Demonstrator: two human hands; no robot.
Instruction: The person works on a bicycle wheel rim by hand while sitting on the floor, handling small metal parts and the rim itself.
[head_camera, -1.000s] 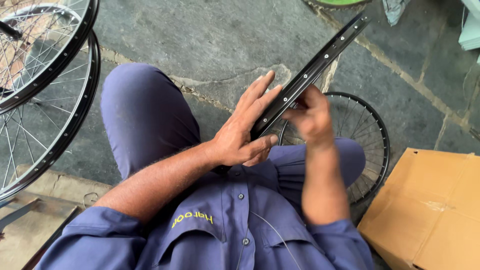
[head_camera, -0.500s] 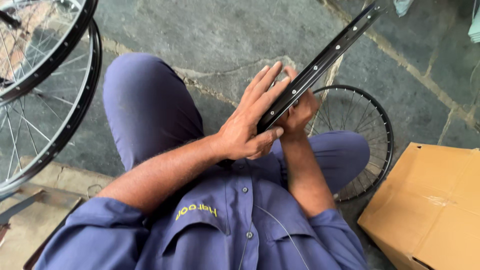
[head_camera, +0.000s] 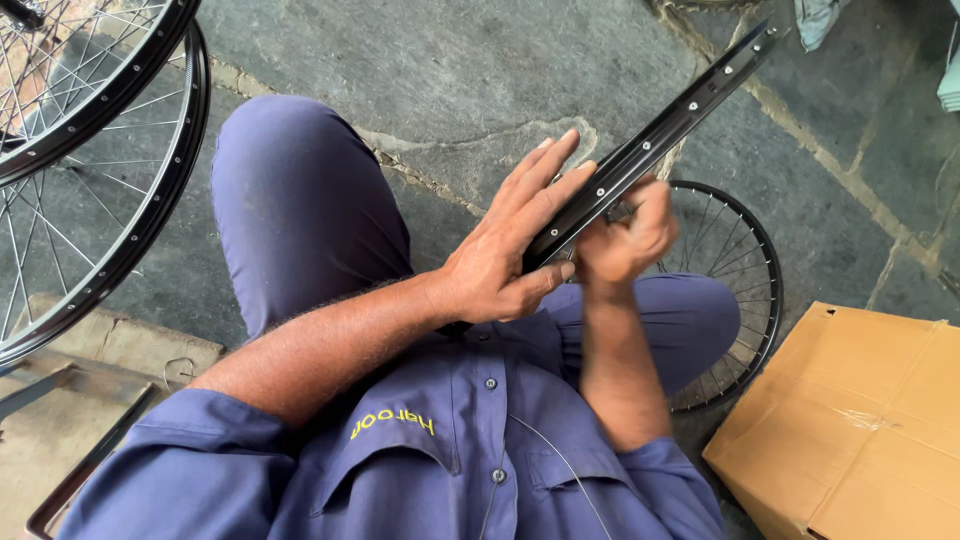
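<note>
Nearest the camera: blue work shirt (head_camera: 440, 470) with buttons down the front, a thin cord running down the chest. Both forearms bare, reaching forward over the lap.

Left hand (head_camera: 505, 255) — fingers stretched out flat and together along the near face of a black bicycle wheel rim (head_camera: 650, 145), thumb tucked under its lower edge, so the hand is pressed on the rim rather than curled round it. Right hand (head_camera: 622, 238) — closed into a loose fist just behind the rim, knuckles touching or nearly touching its far face; whether it pinches something small there cannot be told.

The rim is seen edge-on, held above the lap, slanting from the hands up to the upper right of the view. A row of small spoke holes shows along its inner channel.

Below the hands: blue trousers (head_camera: 300, 200), left knee raised, right leg folded across.

On the stone floor (head_camera: 450, 70) beyond the right leg lies a spoked wheel (head_camera: 735, 270), flat, partly hidden by the leg and hands.

Right, near the floor wheel: a brown cardboard box (head_camera: 860, 420).

Far left: two larger spoked wheels (head_camera: 110, 170), overlapping, cut off by the frame edge. A tan slab (head_camera: 120, 350) sits under them.

Floor is grey flagstone with pale cracked joints.
</note>
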